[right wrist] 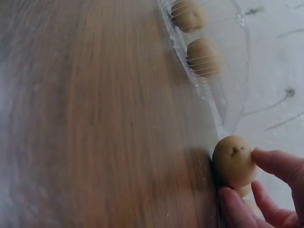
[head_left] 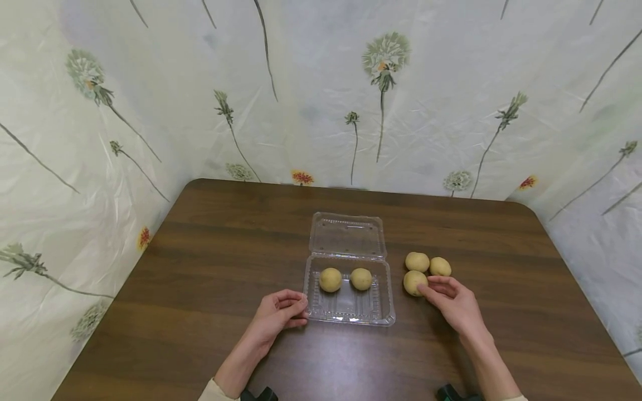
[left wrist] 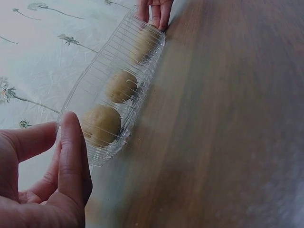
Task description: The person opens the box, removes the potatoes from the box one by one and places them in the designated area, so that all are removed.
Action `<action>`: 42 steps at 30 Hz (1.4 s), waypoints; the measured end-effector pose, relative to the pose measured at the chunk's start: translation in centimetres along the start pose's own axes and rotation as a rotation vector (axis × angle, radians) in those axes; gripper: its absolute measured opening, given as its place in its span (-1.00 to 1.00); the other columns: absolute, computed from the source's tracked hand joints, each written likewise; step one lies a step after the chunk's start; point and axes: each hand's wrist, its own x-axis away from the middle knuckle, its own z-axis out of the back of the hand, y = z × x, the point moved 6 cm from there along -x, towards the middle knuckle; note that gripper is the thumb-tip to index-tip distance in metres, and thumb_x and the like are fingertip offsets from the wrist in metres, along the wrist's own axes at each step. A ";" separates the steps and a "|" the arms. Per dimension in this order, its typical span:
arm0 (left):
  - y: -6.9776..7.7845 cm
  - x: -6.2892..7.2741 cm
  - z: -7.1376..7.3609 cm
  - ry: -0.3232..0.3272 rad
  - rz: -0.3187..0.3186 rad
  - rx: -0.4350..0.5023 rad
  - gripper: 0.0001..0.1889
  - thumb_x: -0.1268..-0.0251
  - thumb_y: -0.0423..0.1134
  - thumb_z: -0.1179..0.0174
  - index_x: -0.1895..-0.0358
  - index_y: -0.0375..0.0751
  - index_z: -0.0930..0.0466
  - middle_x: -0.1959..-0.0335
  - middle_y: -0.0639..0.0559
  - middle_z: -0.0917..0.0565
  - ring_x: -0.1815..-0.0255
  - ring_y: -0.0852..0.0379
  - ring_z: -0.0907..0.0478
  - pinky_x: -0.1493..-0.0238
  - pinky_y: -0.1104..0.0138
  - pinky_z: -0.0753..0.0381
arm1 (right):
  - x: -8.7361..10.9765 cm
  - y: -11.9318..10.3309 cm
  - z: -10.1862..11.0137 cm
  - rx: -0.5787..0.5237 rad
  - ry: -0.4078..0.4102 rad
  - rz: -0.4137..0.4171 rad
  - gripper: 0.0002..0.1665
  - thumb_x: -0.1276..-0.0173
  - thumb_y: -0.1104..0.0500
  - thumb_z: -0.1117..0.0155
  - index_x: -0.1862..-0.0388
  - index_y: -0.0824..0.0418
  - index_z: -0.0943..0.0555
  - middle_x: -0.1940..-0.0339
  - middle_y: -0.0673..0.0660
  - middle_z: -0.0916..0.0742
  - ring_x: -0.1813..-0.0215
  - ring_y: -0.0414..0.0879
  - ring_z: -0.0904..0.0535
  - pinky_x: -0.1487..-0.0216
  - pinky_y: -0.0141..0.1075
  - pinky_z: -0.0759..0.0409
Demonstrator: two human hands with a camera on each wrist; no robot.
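round-cornered brown wood-grain table (head_left: 241, 239), pale glossy sheeting (head_left: 316, 61) behind, printed dandelions (head_left: 386, 54), red-orange flowers (head_left: 302, 177)

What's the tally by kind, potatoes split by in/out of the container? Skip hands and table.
Clear plastic container: 1
Potatoes inside it: 2
Potatoes outside, to its right: 3 (one pinched by the right hand)
Total: 6 (5 potatoes, 1 container)

container (head_left: 371, 321): clear plastic, glossy, ribbed | potato-like pieces (head_left: 330, 280): matt — fairly smooth | table (head_left: 241, 239): wood-grained, soft sheen | wall sheet (head_left: 311, 72): creased — shiny, plastic-looking
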 end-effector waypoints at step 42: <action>0.0 0.0 0.1 0.009 0.002 -0.006 -0.68 -0.30 -0.36 -0.30 0.03 -0.56 -0.50 0.32 -0.12 -0.63 0.33 0.10 -0.64 0.22 0.29 -0.73 | 3.6 -0.4 -0.8 0.034 -0.113 0.071 -0.33 -0.39 -0.17 -0.25 -0.24 0.30 -0.52 -0.07 0.22 -0.69 0.04 -0.20 -0.65 0.07 -0.37 -0.66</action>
